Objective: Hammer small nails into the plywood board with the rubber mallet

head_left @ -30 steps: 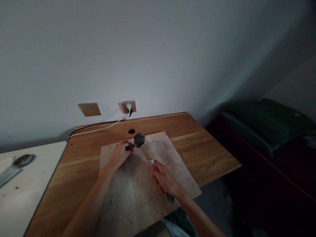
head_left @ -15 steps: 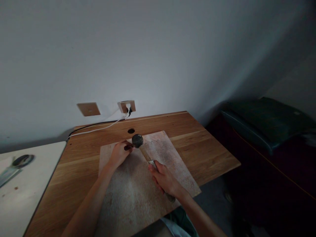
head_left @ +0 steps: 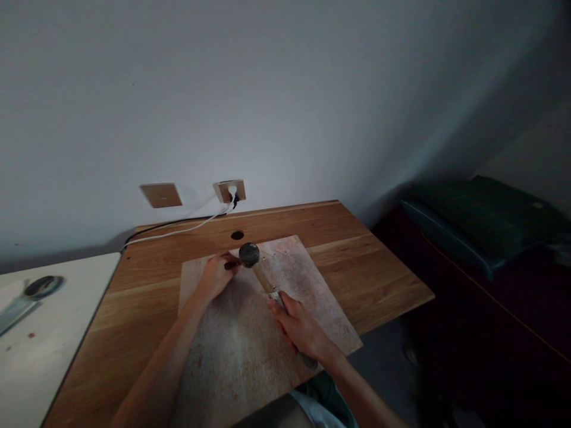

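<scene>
A worn, pinkish board (head_left: pixel 250 339) lies on a wooden desk (head_left: pixel 357 267). My right hand (head_left: pixel 300 329) is closed round the wooden handle of a hammer (head_left: pixel 261 270), whose dark round head hovers over the far part of the board. My left hand (head_left: pixel 216 276) rests on the board just left of the hammer head, its fingers pinched on a small dark object (head_left: pixel 231 266) that I cannot make out.
A round cable hole (head_left: pixel 237 235) sits in the desk behind the board. A white cable (head_left: pixel 178 230) runs to a wall socket (head_left: pixel 229 191). A pale table (head_left: pixel 40 333) with a dark round item stands at left. Dark furniture (head_left: pixel 482 226) fills the right.
The hammer head has shifted only slightly above the board. Both hands stay where they were.
</scene>
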Tool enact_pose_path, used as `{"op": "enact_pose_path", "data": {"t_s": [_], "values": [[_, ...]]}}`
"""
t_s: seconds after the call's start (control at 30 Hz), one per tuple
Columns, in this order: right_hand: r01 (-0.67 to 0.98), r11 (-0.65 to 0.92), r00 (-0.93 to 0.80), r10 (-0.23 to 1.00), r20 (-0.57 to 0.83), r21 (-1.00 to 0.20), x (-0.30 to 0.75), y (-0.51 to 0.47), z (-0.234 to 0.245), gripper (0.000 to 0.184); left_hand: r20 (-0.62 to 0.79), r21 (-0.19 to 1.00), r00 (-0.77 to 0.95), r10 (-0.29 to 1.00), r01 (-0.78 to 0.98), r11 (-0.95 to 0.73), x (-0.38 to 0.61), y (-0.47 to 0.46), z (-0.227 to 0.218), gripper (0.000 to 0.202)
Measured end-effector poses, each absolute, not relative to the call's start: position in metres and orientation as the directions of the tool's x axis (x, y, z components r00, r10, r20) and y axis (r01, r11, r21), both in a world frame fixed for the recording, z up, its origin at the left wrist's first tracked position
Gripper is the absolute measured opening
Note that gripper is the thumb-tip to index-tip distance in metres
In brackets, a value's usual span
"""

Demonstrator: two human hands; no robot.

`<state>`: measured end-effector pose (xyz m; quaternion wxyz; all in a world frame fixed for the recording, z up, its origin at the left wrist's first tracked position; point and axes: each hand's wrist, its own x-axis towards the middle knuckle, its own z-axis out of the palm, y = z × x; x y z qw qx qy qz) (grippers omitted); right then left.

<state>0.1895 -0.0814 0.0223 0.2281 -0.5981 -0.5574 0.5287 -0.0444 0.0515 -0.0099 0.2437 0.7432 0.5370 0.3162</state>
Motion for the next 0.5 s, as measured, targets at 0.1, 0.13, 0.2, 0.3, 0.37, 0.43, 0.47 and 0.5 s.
{"op": "enact_pose_path", "data": {"t_s": [0.1,0.13,0.2,0.3,0.37,0.43,0.47,0.5], "values": [[0.402,-0.274,-0.194,0.907,-0.373,-0.874,0.193,-0.084,0.022,0.028,0.213,0.700,0.220,0.952,0.646,-0.305,-0.045,0.052,-0.012,0.019],[0.398,-0.285,-0.194,0.903,-0.383,-0.872,0.196,-0.086,0.022,0.028,0.211,0.702,0.224,0.951,0.642,-0.307,-0.046,0.052,-0.012,0.020],[0.414,-0.303,-0.180,0.897,-0.404,-0.858,0.206,-0.093,0.024,0.028,0.208,0.707,0.233,0.950,0.636,-0.311,-0.046,0.051,-0.012,0.019],[0.563,-0.260,-0.087,0.925,-0.369,-0.785,0.232,-0.109,0.030,0.029,0.217,0.703,0.237,0.947,0.635,-0.320,-0.046,0.049,-0.010,0.016],[0.711,-0.185,-0.003,0.964,-0.265,-0.679,0.252,-0.121,0.032,0.029,0.220,0.700,0.250,0.943,0.633,-0.331,-0.046,0.048,-0.009,0.015],[0.821,-0.122,0.024,0.983,-0.179,-0.558,0.271,-0.132,0.032,0.031,0.215,0.701,0.257,0.942,0.631,-0.332,-0.046,0.048,-0.008,0.014],[0.861,-0.091,0.014,0.988,-0.156,-0.501,0.279,-0.136,0.031,0.031,0.211,0.705,0.254,0.944,0.630,-0.327,-0.046,0.049,-0.008,0.014],[0.887,-0.072,0.007,0.990,-0.143,-0.456,0.285,-0.140,0.030,0.032,0.208,0.709,0.249,0.946,0.628,-0.321,-0.046,0.049,-0.007,0.014]]}}
